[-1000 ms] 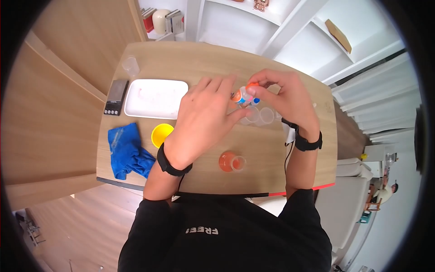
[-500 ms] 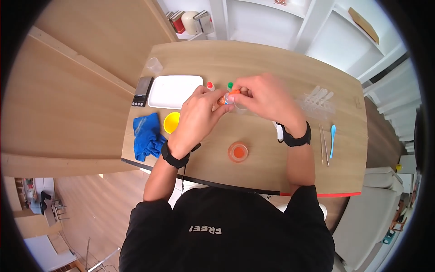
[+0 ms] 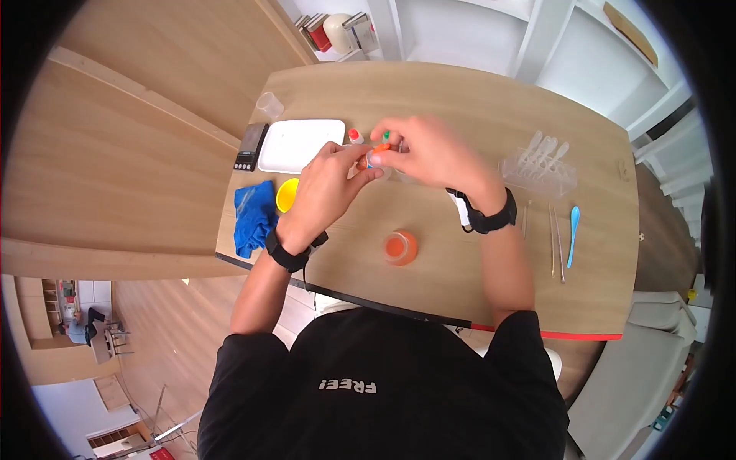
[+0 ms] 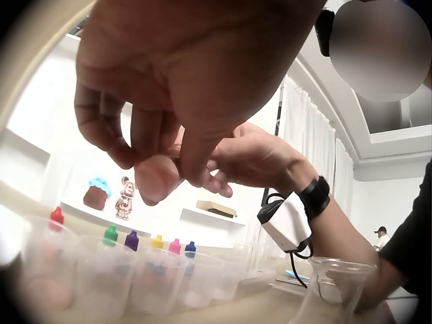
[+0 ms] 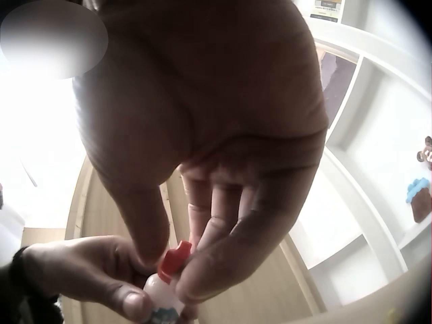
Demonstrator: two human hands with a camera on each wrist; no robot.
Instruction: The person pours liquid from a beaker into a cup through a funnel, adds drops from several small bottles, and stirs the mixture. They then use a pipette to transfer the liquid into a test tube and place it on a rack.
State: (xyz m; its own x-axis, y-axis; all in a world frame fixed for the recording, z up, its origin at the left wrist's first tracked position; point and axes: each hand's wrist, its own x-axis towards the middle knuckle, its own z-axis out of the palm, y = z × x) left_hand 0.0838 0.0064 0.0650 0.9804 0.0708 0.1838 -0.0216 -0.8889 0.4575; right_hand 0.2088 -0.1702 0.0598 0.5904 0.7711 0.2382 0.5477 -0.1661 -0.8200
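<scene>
My left hand [image 3: 330, 184] grips a small bottle [image 5: 160, 291] with a coloured label above the table's middle. My right hand [image 3: 433, 157] pinches the bottle's orange cap [image 5: 174, 262] between thumb and forefinger. The cap sits at the bottle's top, and in the left wrist view the fingers hide most of the bottle. Behind the hands stand small bottles with coloured caps, among them a red-capped bottle [image 4: 57, 217] and a green-capped bottle [image 4: 111, 235]. Several clear plastic cups [image 4: 101, 280] line up before them. Nearer the body is a glass flask [image 3: 400, 247] of orange liquid.
On the left lie a white tray [image 3: 300, 146], a digital scale [image 3: 251, 147], a yellow bowl [image 3: 287, 196] and a blue cloth [image 3: 253, 218]. To the right are a clear rack [image 3: 540, 180] holding droppers, thin rods [image 3: 557, 244] and a blue spoon [image 3: 573, 236].
The head view has swung, bringing the droppers and spoon on the right into sight. Both hands have come closer together around the bottle and its cap, which stay in their grip.
</scene>
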